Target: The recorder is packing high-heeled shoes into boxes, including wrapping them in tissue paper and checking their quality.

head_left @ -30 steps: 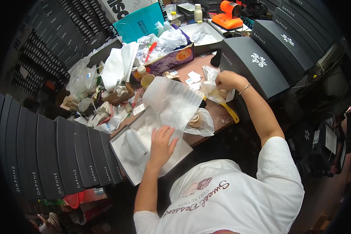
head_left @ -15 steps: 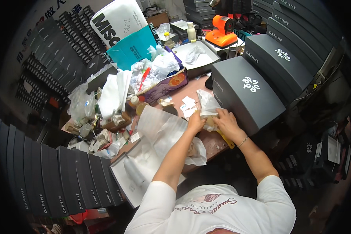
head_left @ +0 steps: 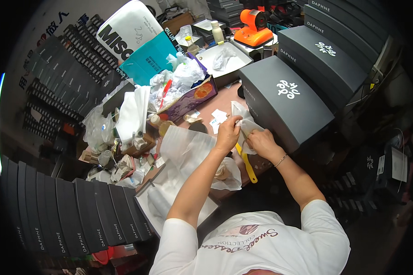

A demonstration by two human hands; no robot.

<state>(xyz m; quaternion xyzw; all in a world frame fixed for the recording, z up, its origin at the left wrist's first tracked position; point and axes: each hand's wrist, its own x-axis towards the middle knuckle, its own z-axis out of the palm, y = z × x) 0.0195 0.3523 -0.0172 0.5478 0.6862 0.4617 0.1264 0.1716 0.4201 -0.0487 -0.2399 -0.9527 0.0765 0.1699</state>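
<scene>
Both hands, left (head_left: 228, 133) and right (head_left: 260, 140), together, pinched on a clear plastic bag (head_left: 244, 124) beside the grey box (head_left: 284, 103).

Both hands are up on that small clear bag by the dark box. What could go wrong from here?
The left hand and right hand pinch a thin clear bag; pulled apart, it might tear. The yellow tool lies under the right wrist with its end over the table edge, so a nudge could knock it off. The left forearm crosses the loose white tissue paper and could drag it.
</scene>
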